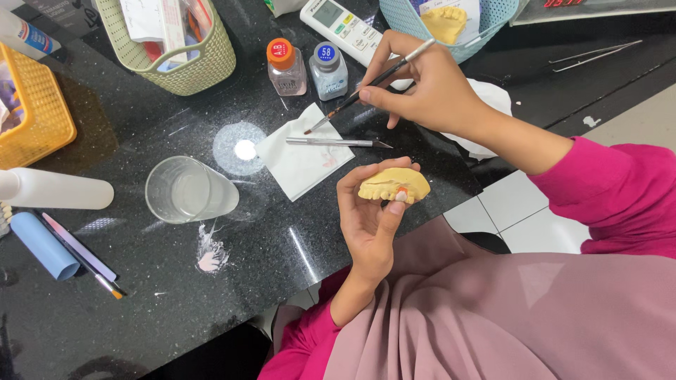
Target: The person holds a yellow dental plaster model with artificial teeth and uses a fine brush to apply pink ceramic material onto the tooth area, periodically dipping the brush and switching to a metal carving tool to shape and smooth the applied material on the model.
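My left hand [366, 218] grips a yellow plaster dental model [394, 184] above the edge of the black counter [141, 302], thumb pressed on an orange and white spot at its front. My right hand [429, 88] pinches a thin paintbrush [366, 88]. The brush tip points down and left over a white paper tissue [303, 158]. A slim metal instrument [331, 142] lies across that tissue. Two small bottles stand behind it, one with an orange cap [285, 67], one with a grey cap [329, 69].
A clear glass of water [189, 190] stands left of the tissue near a white powder spot [244, 149]. Around it are a green basket [190, 60], yellow basket [35, 112], teal basket [451, 28], remote control [345, 28], white bottle [56, 188], blue tube [46, 246], spare brushes [88, 260], tweezers [595, 55].
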A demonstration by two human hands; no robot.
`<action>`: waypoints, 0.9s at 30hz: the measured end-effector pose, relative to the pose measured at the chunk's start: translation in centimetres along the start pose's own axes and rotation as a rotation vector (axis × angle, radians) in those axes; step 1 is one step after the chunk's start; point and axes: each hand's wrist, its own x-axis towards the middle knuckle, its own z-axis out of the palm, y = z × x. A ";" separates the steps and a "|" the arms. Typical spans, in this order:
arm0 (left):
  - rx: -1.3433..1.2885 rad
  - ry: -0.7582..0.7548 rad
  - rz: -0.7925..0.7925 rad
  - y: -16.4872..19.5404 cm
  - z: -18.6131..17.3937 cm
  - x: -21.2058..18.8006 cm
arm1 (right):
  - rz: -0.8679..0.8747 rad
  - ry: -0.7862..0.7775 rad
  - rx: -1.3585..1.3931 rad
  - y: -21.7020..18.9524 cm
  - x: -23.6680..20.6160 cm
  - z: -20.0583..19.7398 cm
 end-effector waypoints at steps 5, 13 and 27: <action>-0.016 0.007 -0.017 0.1 0.0 -0.1 | 0.033 -0.047 0.096 1.3 -0.2 -0.7; 0.006 0.003 0.005 0.1 -0.1 -0.2 | 0.191 -0.068 0.258 1.9 -0.6 -1.0; -0.035 0.097 -0.006 0.1 0.3 0.1 | -0.201 0.379 0.362 -5.2 -10.9 -5.6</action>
